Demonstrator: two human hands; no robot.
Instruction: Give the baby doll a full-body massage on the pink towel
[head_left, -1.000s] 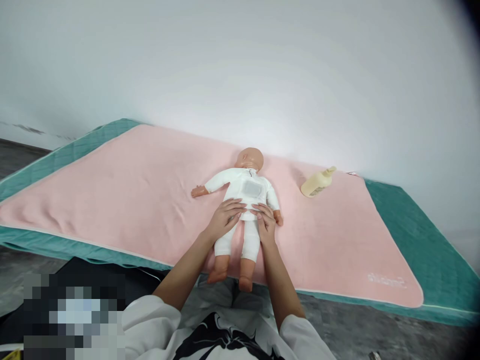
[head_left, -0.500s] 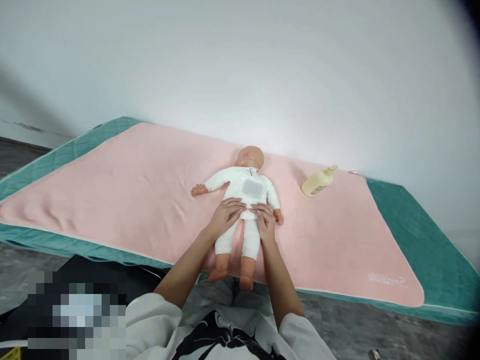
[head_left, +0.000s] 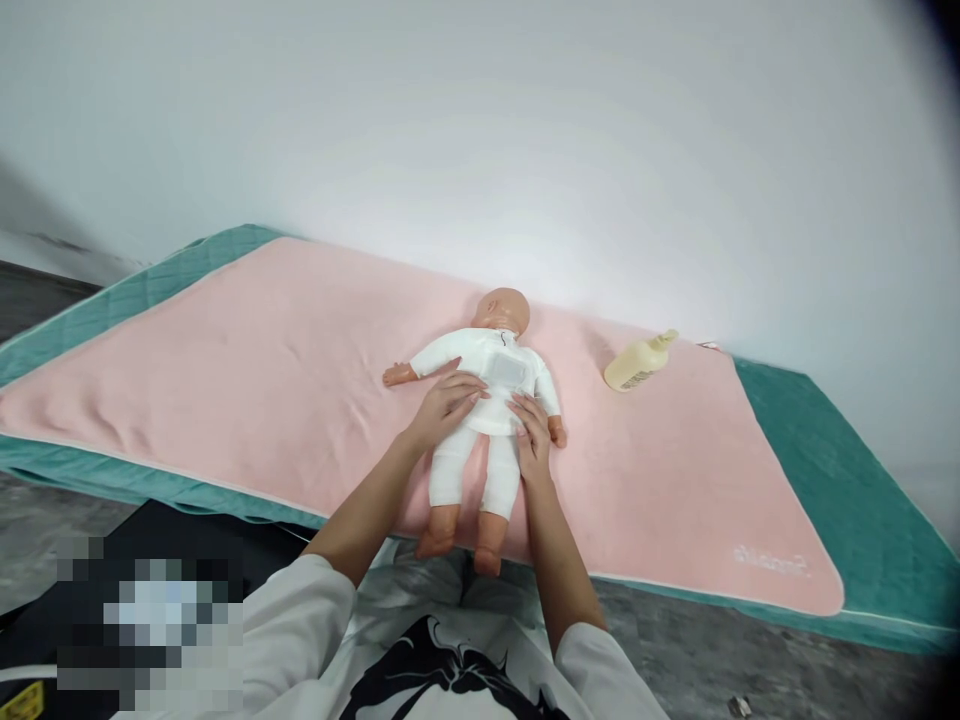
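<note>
A baby doll (head_left: 480,420) in a white suit lies face down on a pink towel (head_left: 262,380), head toward the wall and feet over the near edge. A grey patch shows on its back. My left hand (head_left: 444,405) rests flat on the left side of the doll's lower back, fingers spread. On the doll's right side lies my right hand (head_left: 531,436), flat at the waist, fingers pointing toward the head. Neither hand grips anything.
A cream pump bottle (head_left: 639,362) lies on its side on the towel, right of the doll. The towel covers a teal mat (head_left: 847,470) against a white wall. Dark floor runs along the near edge. A blurred patch sits at lower left.
Both hands have slid a little up the doll's back toward its head. The view has shifted slightly.
</note>
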